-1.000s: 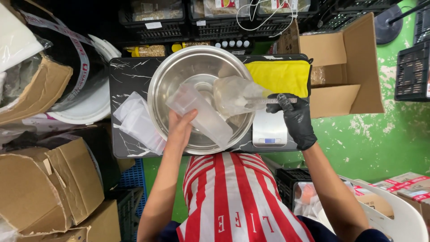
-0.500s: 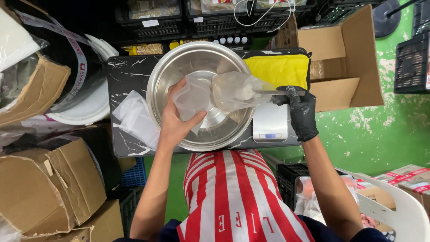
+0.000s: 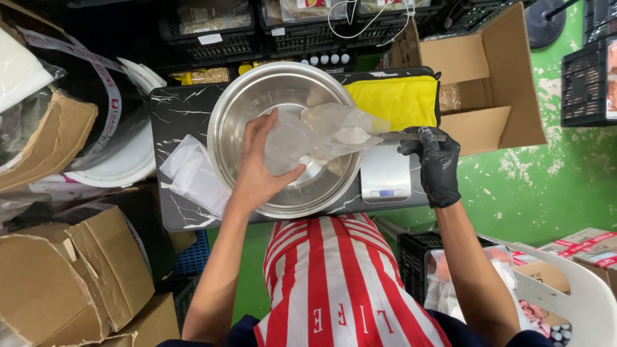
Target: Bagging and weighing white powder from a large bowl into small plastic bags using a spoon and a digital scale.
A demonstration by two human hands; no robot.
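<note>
A large steel bowl [image 3: 244, 109] sits on a black marble-patterned tabletop [image 3: 173, 109]. Over the bowl my bare left hand [image 3: 260, 170] holds a clear plastic bag [image 3: 286, 141] from below, its mouth turned to the right. My right hand [image 3: 434, 164], in a black glove, grips the handle of a metal scoop [image 3: 411, 136] whose head is inside a second, crumpled clear bag [image 3: 340, 128] that meets the first bag. What the scoop carries is hidden by the plastic.
A small digital scale [image 3: 384, 177] stands right of the bowl, and a yellow cloth [image 3: 398, 99] lies behind it. Flat clear bags [image 3: 189, 173] lie left of the bowl. Cardboard boxes [image 3: 479, 71] crowd both sides; black crates [image 3: 212, 32] line the back.
My left hand has lifted the clear bag from a flat position up into the bowl's middle and cupped it against the scoop's bag. The right hand has stayed almost still.
</note>
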